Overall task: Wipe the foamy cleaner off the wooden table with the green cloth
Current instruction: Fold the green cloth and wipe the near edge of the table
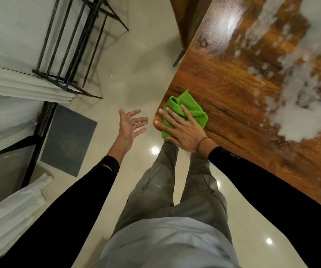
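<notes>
Head view, looking steeply down. Right hand (181, 130) lies flat, fingers spread, palm pressing the green cloth (186, 111) onto the near-left corner of the wooden table (233, 89); not a closed grasp, the cloth is pinned under palm and fingers. Cloth is bunched and folded, sitting at the table edge, with one end hanging just over the edge at about 7 o'clock from the hand. Foamy cleaner (302, 120) spreads in white patches and streaks toward 2 o'clock from the cloth, well apart from it; the wood between them looks bare and glossy. Left hand (130, 124) is open and empty, fingers splayed, held in the air over the pale tiled floor (136, 74), near the table edge but apart from it. Black metal rack (74, 45) stands on the floor at 10 o'clock.
</notes>
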### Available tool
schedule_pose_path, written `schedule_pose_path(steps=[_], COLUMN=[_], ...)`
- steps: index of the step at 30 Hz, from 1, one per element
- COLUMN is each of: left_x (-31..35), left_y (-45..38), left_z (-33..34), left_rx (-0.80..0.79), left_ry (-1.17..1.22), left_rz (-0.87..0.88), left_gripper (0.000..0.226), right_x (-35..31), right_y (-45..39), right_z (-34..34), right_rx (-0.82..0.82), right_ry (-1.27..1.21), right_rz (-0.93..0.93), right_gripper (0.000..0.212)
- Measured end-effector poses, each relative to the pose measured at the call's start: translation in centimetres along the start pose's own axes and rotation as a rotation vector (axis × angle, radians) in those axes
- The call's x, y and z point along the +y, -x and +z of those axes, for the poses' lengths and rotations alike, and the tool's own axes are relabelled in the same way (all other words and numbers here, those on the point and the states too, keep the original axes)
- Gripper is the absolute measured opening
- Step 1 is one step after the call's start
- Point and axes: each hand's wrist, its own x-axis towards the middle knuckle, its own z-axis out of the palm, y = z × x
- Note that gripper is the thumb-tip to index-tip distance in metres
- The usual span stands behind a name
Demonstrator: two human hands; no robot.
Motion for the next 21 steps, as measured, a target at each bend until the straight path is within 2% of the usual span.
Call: schedule_pose_path(steps=[6,11,13,17,19,21], left_x=[0.7,0.3,0.1,-0.2,-0.6,-0.9], left_y=[-0.2,0.6,0.6,0.2,0.2,0.0], left_z=[1.9,7.5,8.7,9.4,9.8,10.7], left_rx=[-0.043,-0.061,-0.021,-0.001,-0.017,-0.022], left_ry=[-0.096,-0.118,-0.054,0.050,-0.013,-0.215], left_rz=[0.034,0.106,0.095,0.101,0.137,0.205], left_gripper=[0.087,0.088,0.091,0.096,0.089,0.082], right_x=[7.7,9.6,8.0,3.8,2.9,4.1], right_y=[0.3,-4.1,-5.2,-1.5,2.5,5.9], right_z=[-3.0,-5.0,-4.5,-1.7,-0.2,0.5], right_rx=[0.013,0.079,0.094,0.040,-0.010,-0.028], right_ry=[-0.037,-0.044,-0.052,-0.058,-0.042,-0.023], right_rz=[0.336,0.474,0.424,0.159,0.074,0.096], right_gripper=[0.079,0.083,0.085,0.089,0.088,0.087])
